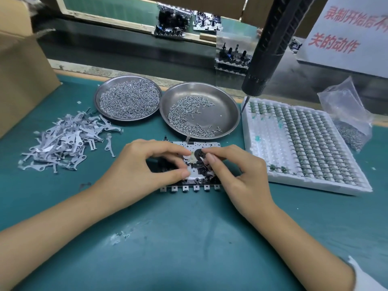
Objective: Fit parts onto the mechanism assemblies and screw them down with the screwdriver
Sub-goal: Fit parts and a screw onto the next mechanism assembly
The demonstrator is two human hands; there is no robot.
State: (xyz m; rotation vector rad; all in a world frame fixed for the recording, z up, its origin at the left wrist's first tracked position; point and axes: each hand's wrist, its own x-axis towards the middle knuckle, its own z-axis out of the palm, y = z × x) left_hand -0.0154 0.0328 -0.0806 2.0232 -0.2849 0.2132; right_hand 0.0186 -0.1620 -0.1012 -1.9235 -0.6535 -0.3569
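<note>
both hands [147,164] [233,171] pinch small parts onto the mechanism assembly [190,164], flat on the near mat to steady it. screwdriver [270,45] hangs idle, far right.

Assembly [190,164] lies centre on desk [189,238], under both hands [147,164]. Levers [67,139] heaped left. Two screw dishes [128,97] behind it, side by side. Parts tray [304,143] right; screwdriver [270,45] hangs above tray's rear corner.

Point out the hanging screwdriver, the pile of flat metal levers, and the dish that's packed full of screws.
screwdriver [270,43]: head view, on its black body.
metal levers [67,139]: head view, middle of the pile.
full dish [128,99]: head view, on the screws inside it.
</note>
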